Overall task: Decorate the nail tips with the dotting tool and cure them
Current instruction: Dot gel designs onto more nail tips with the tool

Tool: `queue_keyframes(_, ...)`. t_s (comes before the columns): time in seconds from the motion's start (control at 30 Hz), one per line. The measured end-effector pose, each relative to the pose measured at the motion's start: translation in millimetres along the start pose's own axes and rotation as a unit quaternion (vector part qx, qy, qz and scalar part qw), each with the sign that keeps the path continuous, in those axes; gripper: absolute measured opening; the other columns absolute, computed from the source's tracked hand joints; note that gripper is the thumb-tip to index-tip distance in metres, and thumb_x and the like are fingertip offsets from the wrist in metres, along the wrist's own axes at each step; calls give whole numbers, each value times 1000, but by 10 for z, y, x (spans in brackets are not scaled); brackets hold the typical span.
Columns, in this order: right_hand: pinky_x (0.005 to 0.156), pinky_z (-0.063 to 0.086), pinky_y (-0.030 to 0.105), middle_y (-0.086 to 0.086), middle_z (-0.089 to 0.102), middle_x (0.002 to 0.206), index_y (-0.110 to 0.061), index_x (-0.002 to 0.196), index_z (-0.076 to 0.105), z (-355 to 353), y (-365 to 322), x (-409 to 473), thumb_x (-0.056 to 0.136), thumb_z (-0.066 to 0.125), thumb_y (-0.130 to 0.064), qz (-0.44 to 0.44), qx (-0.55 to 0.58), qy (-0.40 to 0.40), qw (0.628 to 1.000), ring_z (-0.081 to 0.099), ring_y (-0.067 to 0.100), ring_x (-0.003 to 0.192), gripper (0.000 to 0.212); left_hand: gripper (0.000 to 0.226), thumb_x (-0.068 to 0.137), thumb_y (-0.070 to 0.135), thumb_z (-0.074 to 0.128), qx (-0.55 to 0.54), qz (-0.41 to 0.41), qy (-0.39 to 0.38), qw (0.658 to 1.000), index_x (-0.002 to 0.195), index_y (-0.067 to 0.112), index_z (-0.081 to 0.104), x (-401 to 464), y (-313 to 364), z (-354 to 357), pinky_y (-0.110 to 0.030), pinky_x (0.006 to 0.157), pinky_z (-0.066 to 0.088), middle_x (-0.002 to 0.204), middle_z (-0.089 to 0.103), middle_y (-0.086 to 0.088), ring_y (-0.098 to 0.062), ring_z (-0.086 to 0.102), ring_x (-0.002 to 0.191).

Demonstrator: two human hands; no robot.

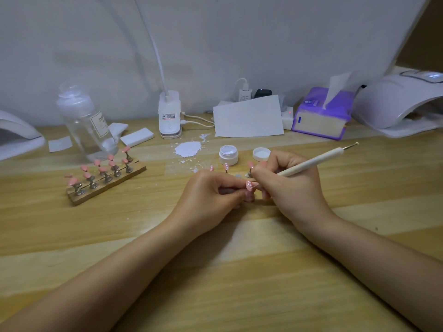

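My left hand pinches a small stand carrying a pink nail tip with white dots. My right hand grips the white dotting tool like a pen, its lower end at that nail tip and its metal ball end pointing up to the right. Behind my hands stand three more pink tips on stands; two of them show white dots. An open jar of white gel and its lid sit just beyond. A wooden holder at the left carries several plain pink tips.
A white curing lamp stands at the back right, another lamp at the left edge. A clear pump bottle, white pads, a clip lamp base, paper, a purple tissue box and a white smear lie behind.
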State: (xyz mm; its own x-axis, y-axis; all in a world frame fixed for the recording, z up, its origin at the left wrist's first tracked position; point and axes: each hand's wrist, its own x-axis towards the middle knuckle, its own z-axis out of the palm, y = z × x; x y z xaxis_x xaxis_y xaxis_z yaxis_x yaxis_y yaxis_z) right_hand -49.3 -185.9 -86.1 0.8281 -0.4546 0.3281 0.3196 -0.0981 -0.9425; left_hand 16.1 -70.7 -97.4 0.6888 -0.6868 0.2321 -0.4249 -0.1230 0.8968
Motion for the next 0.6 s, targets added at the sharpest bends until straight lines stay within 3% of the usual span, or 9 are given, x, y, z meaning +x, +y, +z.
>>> queue_keyframes(0.13, 39, 38, 9, -8, 42, 29, -9, 50, 34, 0, -4, -1, 79, 51, 14, 8, -1, -2, 1000, 41, -1, 29, 41, 24, 79, 3, 68, -10, -3, -3, 1000, 79, 27, 72, 2, -11, 3, -14, 64, 52, 73, 72, 3, 1, 60, 68)
queue_keyframes(0.4, 42, 42, 10, -8, 42, 30, -9, 50, 34, 10, -3, 6, 79, 51, 14, 4, -1, -1, 1000, 43, 1, 30, 40, 25, 80, 3, 67, -9, -6, -7, 1000, 81, 27, 73, 8, -17, 3, -13, 65, 51, 75, 73, 2, 4, 60, 69)
queue_keyframes(0.6, 38, 36, 8, -9, 44, 30, -9, 49, 34, 0, 1, -3, 80, 54, 12, -5, -11, -4, 1000, 44, -2, 31, 42, 27, 79, 3, 67, -11, -3, -10, 1000, 77, 29, 71, 0, -1, -1, -10, 60, 47, 64, 69, 13, 9, 56, 61)
